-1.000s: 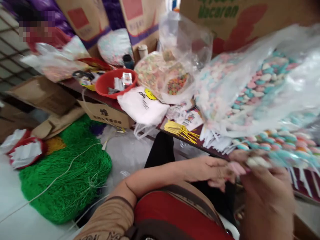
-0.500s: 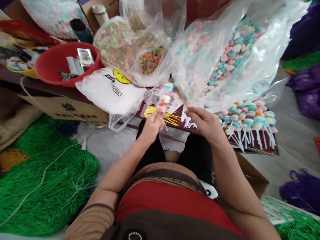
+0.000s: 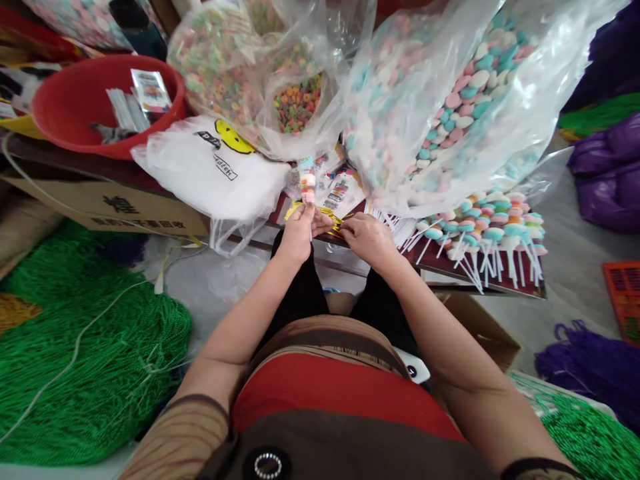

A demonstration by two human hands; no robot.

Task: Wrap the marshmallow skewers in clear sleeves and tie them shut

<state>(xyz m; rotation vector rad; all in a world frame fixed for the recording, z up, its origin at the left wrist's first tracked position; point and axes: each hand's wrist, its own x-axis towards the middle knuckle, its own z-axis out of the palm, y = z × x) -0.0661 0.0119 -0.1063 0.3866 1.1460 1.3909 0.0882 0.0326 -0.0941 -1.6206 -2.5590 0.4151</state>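
My left hand (image 3: 299, 235) is closed around the lower end of a marshmallow candy skewer (image 3: 307, 185) in a clear wrapper, held upright over the table edge. With its fingertips pinched together, my right hand (image 3: 369, 237) is at the pile of gold twist ties (image 3: 324, 219) and grips the end of one. Behind the ties lie printed wrappers (image 3: 343, 190). White sticks (image 3: 393, 223) lie just beyond my right hand. To the right is a heap of finished candy skewers (image 3: 493, 223) with their white sticks pointing towards me.
Large clear bags of pastel marshmallows (image 3: 390, 113) and ring gummies (image 3: 297, 103) stand at the back. A white plastic bag (image 3: 200, 180) and a red basin (image 3: 65, 107) are on the left. Green netting (image 3: 100, 360) covers the floor at left; an open cardboard box (image 3: 477, 327) stands below right.
My right hand has moved left and down from above the white sticks to the gold twist ties, its fingers closing. My left hand, still with the candy skewer, has shifted slightly left.
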